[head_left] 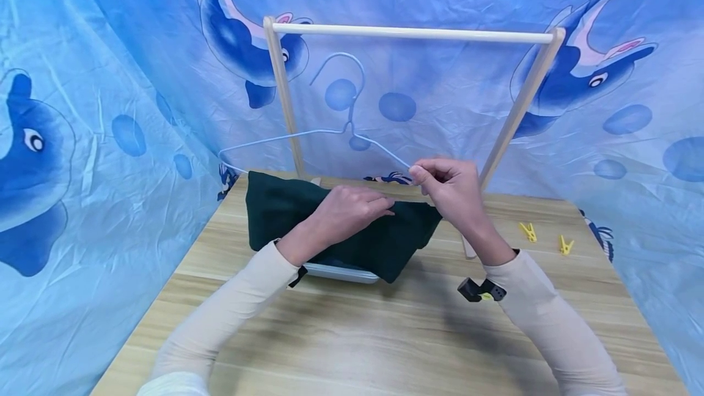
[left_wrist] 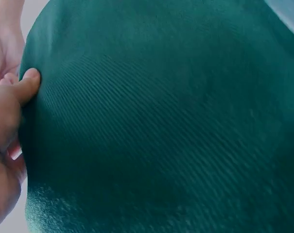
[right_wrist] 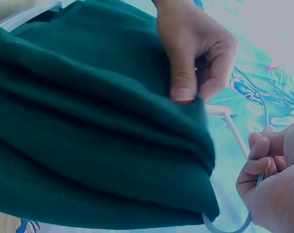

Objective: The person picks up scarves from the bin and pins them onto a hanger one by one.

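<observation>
A dark green cloth (head_left: pixel 286 212) hangs folded over the lower bar of a pale wire hanger (head_left: pixel 321 132), whose hook points up. My left hand (head_left: pixel 349 216) pinches the cloth at its top edge, thumb on the near face in the right wrist view. Fingers of my right hand (head_left: pixel 453 188) grip the hanger's right shoulder near its end. In the right wrist view, the hanger's rounded end (right_wrist: pixel 234 230) shows just beyond the cloth's side edge. The cloth fills most of the left wrist view, with the left thumb (left_wrist: pixel 31 83) on its edge.
Under the cloth is a light-coloured tray (head_left: pixel 341 272), mostly covered. A wooden rack with a white rail (head_left: pixel 412 33) stands behind the hanger. Two yellow clothespins, one clothespin (head_left: pixel 528 232) left of the other clothespin (head_left: pixel 566 245), lie on the wooden table (head_left: pixel 352 347). Printed blue curtains surround it.
</observation>
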`<state>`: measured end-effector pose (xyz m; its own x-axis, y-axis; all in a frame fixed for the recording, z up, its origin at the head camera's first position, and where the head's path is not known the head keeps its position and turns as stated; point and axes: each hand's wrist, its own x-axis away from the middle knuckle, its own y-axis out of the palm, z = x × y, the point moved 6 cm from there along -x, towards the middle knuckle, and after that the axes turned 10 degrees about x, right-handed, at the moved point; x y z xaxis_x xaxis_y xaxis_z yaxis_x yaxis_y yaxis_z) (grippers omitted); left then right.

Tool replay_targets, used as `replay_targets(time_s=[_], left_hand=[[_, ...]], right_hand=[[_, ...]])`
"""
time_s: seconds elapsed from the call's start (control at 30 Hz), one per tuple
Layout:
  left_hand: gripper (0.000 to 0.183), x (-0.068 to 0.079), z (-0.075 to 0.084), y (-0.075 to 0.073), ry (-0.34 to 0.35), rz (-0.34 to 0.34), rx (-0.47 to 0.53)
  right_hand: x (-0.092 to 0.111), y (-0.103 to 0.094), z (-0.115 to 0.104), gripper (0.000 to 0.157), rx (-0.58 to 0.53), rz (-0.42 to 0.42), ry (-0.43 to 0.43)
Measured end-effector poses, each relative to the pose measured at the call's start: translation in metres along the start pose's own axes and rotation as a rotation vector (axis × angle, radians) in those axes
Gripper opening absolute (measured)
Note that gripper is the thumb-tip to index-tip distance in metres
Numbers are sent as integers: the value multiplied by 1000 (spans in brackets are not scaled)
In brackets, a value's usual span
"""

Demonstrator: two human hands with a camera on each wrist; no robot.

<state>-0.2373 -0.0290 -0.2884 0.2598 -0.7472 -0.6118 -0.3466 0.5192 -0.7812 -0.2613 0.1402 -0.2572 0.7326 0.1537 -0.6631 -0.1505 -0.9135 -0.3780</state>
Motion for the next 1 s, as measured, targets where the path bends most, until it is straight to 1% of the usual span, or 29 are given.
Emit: replay_targets(time_s=[0.1,0.2,0.27,0.33,0.37,0.4,0.43,0.5,0.57,0.63,0.73,0.8,0.83,0.87,0.9,0.97,1.0], left_hand=[[16,0,-4,-5,-82,55,62],[10,0,-10,-12,-177,150,91],[16,0,-13,-18,-237,214,91],[25,0,-16,-22,-303,255,74],[28,0,-17,-23,-332,260,60],[30,-1,-19,-24,-357,250,50],[32,-2,-19,-23,-375,231,37],[26,-3,-20,-19,-396,168,17],[20,-5,-19,-13,-393,91,27],[19,-5,-17,-6,-369,24,71],[30,-6,-11,3,-288,-79,172],[37,-8,-6,9,-218,-139,204],[37,-8,-3,11,-188,-163,209],[36,-9,-2,13,-163,-176,202],[33,-10,0,15,-149,-175,187],[25,-12,1,16,-147,-147,157],[20,-13,1,17,-159,-124,154]], right_hand=[[1,2,0,12,2,-10,3],[3,4,0,11,1,-17,7],[3,5,1,10,2,-19,9],[4,6,1,9,-3,-19,7],[4,6,1,9,-6,-20,6],[4,7,0,9,-8,-22,2],[4,7,0,9,-10,-23,-2],[4,8,-2,8,-9,-21,-6],[3,8,-4,8,-9,-21,-13],[3,9,-5,8,-6,-23,-19],[3,9,-5,9,0,-27,-29],[3,9,-4,9,9,-22,-32],[3,8,-5,9,14,-19,-32],[3,8,-5,9,18,-16,-32],[3,8,-6,10,22,-15,-31],[3,9,-6,10,24,-15,-28],[2,10,-7,10,26,-16,-28]])
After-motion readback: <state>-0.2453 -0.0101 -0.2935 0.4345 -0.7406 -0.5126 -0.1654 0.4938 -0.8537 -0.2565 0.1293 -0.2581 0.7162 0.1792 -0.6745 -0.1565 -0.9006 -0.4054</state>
